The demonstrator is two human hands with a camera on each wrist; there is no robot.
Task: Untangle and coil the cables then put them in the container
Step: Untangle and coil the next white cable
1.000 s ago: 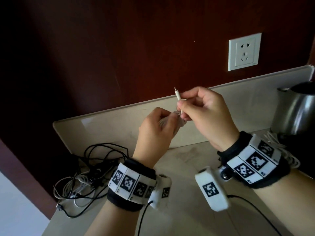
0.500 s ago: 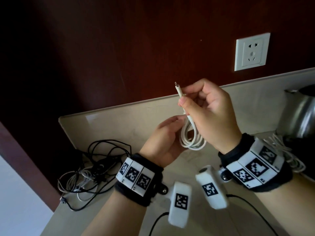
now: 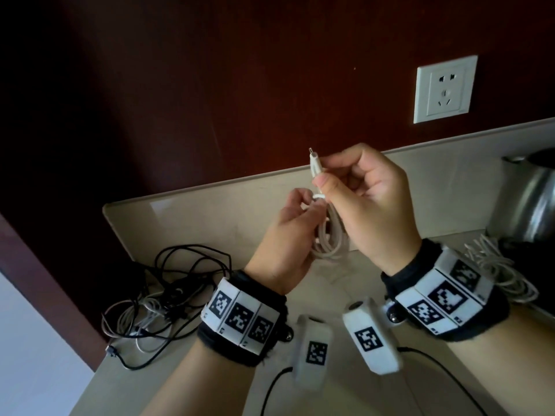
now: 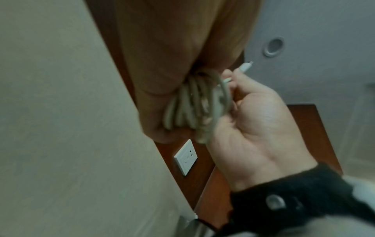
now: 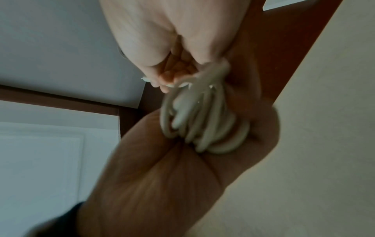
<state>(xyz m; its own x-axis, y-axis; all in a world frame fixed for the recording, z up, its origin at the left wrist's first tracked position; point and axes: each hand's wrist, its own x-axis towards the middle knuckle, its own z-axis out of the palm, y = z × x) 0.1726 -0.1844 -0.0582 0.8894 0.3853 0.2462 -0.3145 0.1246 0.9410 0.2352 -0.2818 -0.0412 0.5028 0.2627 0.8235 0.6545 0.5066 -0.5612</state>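
Both hands are working close together above the counter (image 3: pixel 345 295): the right hand (image 3: pixel 375 205) is pinching the white cable (image 3: pixel 329 238) just below its connector (image 3: pixel 314 165), while the left hand (image 3: pixel 288 238) is gripping the hanging loops, though its fingertips are mostly hidden. To finish well, the free end should be wrapping snugly around the bundle's waist, keeping the loops even. More tangled cables (image 3: pixel 168 292) are lying to the left; the container is not clearly showing.
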